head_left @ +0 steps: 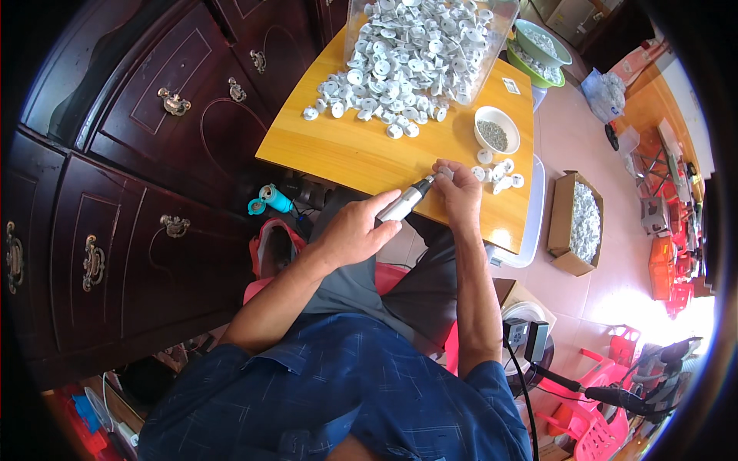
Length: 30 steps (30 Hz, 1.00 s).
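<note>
Glossy wood table [361, 150], left hand [355, 228] – metal screwdriver [406, 201], right hand [458, 190] – white disc [446, 174]

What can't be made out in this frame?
Head view only:
- The small part in the right hand: hidden by its fingers.
- The tool tip of the silver driver in the left hand: too small.
- White bowl contents: too small.
- Clear bin: top cut off by the edge.

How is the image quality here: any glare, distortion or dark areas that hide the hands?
Head view: strong fisheye bending at the rim, black vignette corners; blown-out glare on the floor lower right; left hand, right hand and silver tool evenly lit, sharp.
</note>
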Available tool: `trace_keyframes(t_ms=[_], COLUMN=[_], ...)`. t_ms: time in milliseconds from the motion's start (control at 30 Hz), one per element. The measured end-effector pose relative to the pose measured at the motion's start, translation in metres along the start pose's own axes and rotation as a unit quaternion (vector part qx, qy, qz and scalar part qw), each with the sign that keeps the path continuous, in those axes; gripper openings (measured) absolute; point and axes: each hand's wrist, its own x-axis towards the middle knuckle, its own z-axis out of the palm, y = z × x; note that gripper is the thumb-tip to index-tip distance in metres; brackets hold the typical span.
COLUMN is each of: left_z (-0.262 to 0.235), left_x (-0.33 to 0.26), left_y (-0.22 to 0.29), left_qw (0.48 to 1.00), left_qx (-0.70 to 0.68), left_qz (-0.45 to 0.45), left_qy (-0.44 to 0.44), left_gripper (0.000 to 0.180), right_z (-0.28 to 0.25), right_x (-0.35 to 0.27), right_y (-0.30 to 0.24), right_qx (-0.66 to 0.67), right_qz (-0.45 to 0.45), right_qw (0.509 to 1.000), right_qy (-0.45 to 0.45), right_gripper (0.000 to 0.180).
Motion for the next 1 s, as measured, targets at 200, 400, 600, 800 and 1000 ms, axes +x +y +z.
trace_keyframes(t_ms=[200, 400, 600, 800, 1000], left_z=[0.001, 0.000, -0.001, -0.007, -0.010], left_x=[0.003, 0.003, -0.001, -0.006, -0.006], left_y=[-0.004, 0.000, -0.011, -0.012, -0.022], left_qw=[1.000, 0.999, 0.997, 0.999, 0.998], left_qx=[-0.009, -0.031, -0.078, -0.047, -0.032], left_qz=[0.002, -0.023, 0.000, 0.018, 0.046], left_qy=[-0.001, -0.021, -0.022, 0.003, 0.013], left_gripper=[0.051, 0.053, 0.055, 0.057, 0.058], right_z=[0.001, -0.002, -0.004, -0.020, -0.055], right_x=[-0.001, -0.002, -0.007, -0.010, 0.033], right_y=[-0.002, -0.004, -0.020, -0.029, -0.064], right_qx=[-0.008, -0.016, -0.329, -0.531, -0.541], right_qz=[-0.005, 0.007, -0.047, -0.228, -0.276], right_qw=[1.000, 1.000, 0.941, 0.793, 0.760], right_qy=[-0.004, -0.011, 0.062, 0.194, 0.231], right_gripper=[0.024, 0.025, 0.025, 0.021, 0.015])
